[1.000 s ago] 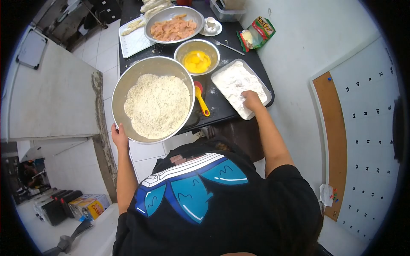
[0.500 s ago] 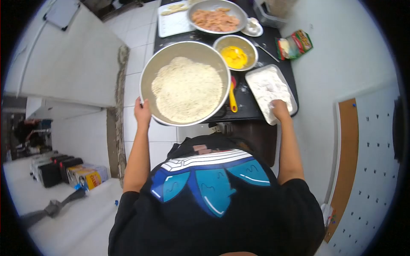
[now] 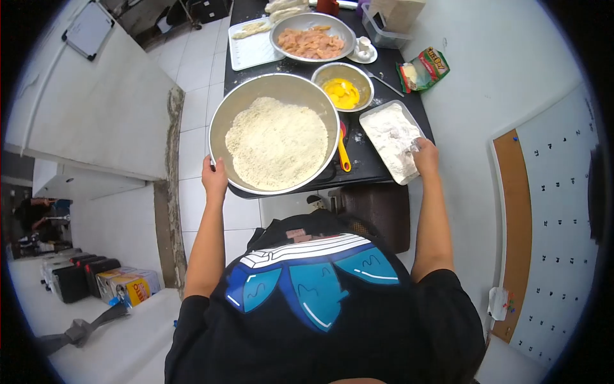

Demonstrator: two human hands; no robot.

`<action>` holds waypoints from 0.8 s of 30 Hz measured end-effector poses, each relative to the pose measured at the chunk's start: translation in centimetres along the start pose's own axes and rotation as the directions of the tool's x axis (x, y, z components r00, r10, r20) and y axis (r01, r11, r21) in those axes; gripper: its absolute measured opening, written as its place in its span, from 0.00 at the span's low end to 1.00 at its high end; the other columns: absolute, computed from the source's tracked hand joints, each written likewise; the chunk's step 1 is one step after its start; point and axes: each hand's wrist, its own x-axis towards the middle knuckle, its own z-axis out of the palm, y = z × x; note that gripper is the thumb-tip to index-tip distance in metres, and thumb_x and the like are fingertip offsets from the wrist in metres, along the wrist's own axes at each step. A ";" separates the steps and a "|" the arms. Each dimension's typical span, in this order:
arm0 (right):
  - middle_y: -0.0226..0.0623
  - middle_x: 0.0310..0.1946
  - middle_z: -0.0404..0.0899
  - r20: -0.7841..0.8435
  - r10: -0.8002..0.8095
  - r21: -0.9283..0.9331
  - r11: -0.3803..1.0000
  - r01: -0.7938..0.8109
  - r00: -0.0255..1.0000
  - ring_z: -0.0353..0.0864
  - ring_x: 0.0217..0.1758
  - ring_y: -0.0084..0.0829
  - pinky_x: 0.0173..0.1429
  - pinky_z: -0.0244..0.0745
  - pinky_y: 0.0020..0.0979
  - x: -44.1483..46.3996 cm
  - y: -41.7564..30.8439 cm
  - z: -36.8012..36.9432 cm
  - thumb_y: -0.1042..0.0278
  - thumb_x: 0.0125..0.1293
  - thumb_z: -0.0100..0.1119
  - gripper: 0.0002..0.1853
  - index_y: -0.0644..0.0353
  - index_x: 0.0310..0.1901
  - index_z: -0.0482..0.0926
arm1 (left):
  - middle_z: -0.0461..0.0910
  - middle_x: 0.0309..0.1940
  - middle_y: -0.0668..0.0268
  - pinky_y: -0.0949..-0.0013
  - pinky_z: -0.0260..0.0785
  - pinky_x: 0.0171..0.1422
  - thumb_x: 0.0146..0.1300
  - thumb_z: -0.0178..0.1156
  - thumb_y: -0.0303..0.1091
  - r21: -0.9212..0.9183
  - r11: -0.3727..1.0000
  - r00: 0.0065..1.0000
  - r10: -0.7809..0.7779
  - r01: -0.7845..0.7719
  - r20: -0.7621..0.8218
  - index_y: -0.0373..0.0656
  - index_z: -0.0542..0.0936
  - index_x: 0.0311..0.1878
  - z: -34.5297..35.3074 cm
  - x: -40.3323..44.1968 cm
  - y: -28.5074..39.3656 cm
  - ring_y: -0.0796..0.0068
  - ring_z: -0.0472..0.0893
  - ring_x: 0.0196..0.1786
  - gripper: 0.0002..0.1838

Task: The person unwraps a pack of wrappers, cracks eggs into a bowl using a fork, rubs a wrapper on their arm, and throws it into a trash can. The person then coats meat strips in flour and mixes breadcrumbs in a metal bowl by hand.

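Note:
My left hand [image 3: 214, 174] is closed on the near-left rim of a large metal bowl [image 3: 219, 131], which is tilted toward me and holds pale, crumbly flour mixture [image 3: 278, 144]. At the right, a shallow metal tray [image 3: 369, 131] holds white flour [image 3: 391, 134]. My right hand [image 3: 426, 155] is curled at this tray's right edge, fingertips over the flour and thumb side inward. Its exact hold is partly hidden. Between bowl and tray lies a yellow-handled red utensil [image 3: 345, 153]. Behind it, a smaller bowl [image 3: 368, 86] contains egg yolks [image 3: 342, 94].
Farther back on the black table [image 3: 246, 75] are a bowl of raw meat strips [image 3: 310, 43], a white tray [image 3: 252, 54] with coated pieces, and a small dish with eggshells [image 3: 363, 51]. A fork [image 3: 387, 83] and a green-red packet [image 3: 425, 69] lie near the right wall.
My right hand has shifted from the tray's near part toward its right edge. My left hand stays on the large bowl's rim. The view has tilted slightly, showing more of the table's far end.

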 end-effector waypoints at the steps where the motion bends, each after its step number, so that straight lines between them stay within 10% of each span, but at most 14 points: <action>1: 0.52 0.38 0.77 -0.030 0.024 0.007 1.000 -0.024 0.999 0.76 0.44 0.50 0.49 0.71 0.40 0.0 -0.2 -0.1 0.77 0.44 0.59 0.16 0.64 0.39 0.79 | 0.75 0.23 0.65 0.74 0.64 0.30 0.62 0.55 0.36 0.028 0.999 0.999 0.046 -0.046 -0.024 0.34 0.70 0.56 0.1 -0.1 0.0 0.80 0.71 0.25 0.22; 16: 0.47 0.38 0.80 -0.106 -0.275 0.286 0.912 0.294 0.956 0.79 0.44 0.44 0.52 0.73 0.35 12.3 -11.6 1.0 0.72 0.48 0.60 0.14 0.61 0.40 0.80 | 0.75 0.28 0.63 0.72 0.67 0.34 0.61 0.56 0.36 -0.054 0.998 1.000 0.018 -0.019 -0.012 0.30 0.68 0.58 0.2 0.0 -0.8 0.77 0.72 0.29 0.25; 24: 0.49 0.36 0.80 0.458 -0.306 0.058 0.947 0.315 0.835 0.81 0.41 0.44 0.49 0.75 0.37 19.5 -12.3 8.3 0.70 0.49 0.62 0.12 0.60 0.38 0.82 | 0.77 0.32 0.63 0.75 0.67 0.36 0.64 0.54 0.34 -0.016 0.995 0.992 -0.098 0.097 -0.073 0.30 0.68 0.57 0.1 -1.6 2.2 0.80 0.74 0.32 0.22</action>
